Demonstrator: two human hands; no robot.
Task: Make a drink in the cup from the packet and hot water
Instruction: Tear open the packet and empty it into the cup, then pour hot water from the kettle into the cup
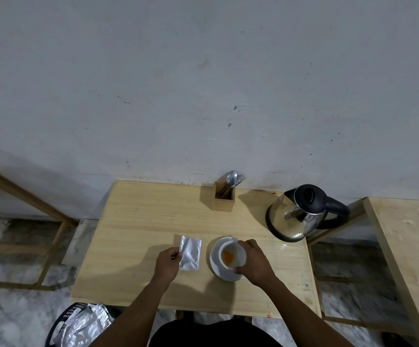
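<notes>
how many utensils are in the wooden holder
2 visible: a spoon and a fork, both standing in the wooden holder at the table's back edge. Others may be hidden inside.

Wooden utensil holder with spoon and fork stands at table rear; basket of foil wrappers below.

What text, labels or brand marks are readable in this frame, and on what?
None readable.
Silver packet: plain foil side up, no print visible.
Kettle: no legible mark on its body or lid.
Cup and saucer: plain white.
Wooden cutlery holder: unmarked.
</notes>
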